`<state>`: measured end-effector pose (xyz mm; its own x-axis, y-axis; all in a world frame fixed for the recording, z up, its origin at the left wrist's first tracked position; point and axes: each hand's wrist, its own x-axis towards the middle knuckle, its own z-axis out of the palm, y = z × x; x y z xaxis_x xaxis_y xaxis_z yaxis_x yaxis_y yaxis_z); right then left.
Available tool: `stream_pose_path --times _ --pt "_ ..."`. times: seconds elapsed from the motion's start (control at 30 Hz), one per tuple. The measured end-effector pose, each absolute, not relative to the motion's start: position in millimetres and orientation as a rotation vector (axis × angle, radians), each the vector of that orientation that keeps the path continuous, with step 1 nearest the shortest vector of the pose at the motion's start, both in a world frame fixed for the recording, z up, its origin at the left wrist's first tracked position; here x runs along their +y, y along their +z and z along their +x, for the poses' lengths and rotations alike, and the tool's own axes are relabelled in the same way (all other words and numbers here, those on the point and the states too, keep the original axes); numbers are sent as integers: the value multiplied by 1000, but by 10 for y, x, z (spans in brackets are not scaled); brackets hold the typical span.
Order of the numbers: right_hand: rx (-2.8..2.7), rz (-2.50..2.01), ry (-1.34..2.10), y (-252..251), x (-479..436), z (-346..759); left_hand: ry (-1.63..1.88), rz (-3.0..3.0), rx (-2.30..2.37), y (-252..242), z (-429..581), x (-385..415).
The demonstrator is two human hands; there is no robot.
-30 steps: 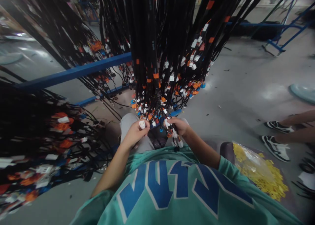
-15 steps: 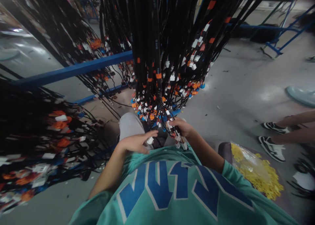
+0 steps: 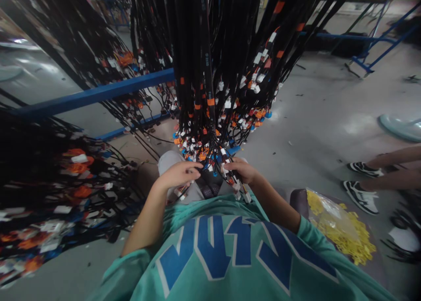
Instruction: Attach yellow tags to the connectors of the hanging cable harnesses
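Observation:
A thick bundle of black wire harnesses (image 3: 194, 51) hangs in front of me, its lower ends crowded with white, orange and blue connectors. My right hand (image 3: 242, 170) is closed around several wires with white connectors (image 3: 237, 186) that trail down toward my lap. To its left, my left hand (image 3: 179, 174) curls its fingers and thumb together around thin wires. White connector ends (image 3: 182, 192) stick out below that palm, over my knee. The fingers partly hide how those wires are gripped.
A blue metal rail (image 3: 98, 90) runs at left, with more harnesses (image 3: 75, 173) hanging beside it. At right, a clear bag and yellow plastic pieces (image 3: 348, 235) lie on a dark stool (image 3: 297, 202). Another person's shoes (image 3: 361, 196) stand on the grey floor farther right.
My left hand has moved left and up, from flat with fingers stretched to curled around wires, whose connectors now hang below it. My right hand keeps its hold in nearly the same place.

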<state>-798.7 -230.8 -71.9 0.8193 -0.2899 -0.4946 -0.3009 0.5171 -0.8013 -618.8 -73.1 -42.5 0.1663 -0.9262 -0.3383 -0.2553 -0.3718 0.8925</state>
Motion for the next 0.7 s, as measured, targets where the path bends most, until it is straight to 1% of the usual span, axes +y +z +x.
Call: stream_pose_path --times 0.13,0.23,0.37,0.5,0.6,0.7 --pt "644 -1060 15 -710 -2291 -7986 -770 1987 -1186 -487 -6414 -1046" --pt "629 -1051 -3 -693 -2270 -7985 -593 2234 -1312 -406 -6565 -1216" --pt "643 -1069 -14 -685 -2244 -7989 -545 2514 -1413 -289 -6730 -1316" --pt "650 -1052 -27 -662 -2218 -7992 -588 2631 -1485 -316 -6822 -1350" --pt "638 -1036 -36 -626 -2206 -7991 -599 2622 -1398 -405 -6800 -1333" --pt "645 -1041 -35 -609 -2206 -7990 -712 2385 -1185 -504 -6704 -1280"
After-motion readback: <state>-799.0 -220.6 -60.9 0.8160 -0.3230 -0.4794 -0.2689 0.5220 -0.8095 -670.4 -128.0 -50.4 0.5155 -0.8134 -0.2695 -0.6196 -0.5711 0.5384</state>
